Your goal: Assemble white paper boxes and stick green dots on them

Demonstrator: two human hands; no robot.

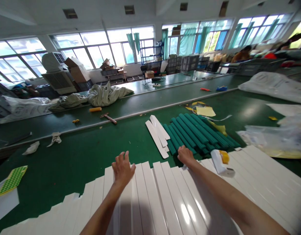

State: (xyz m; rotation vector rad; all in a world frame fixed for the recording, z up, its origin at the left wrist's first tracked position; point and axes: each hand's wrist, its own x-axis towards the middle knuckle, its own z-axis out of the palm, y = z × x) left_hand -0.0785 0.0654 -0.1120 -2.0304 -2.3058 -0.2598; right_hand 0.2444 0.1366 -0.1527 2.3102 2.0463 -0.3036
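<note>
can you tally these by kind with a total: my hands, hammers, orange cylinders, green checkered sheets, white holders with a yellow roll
Hands: 2 (left hand, right hand)
Hammer: 1
Orange cylinder: 1
Green checkered sheet: 1
White holder with a yellow roll: 1
Total: 6

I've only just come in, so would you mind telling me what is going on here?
A person's left hand rests with spread fingers on the far ends of a row of white strips. The right hand is at the near ends of the green ribbed rods; whether it grips anything is unclear. A white dispenser sits on the strips, and a hammer lies farther off.
</note>
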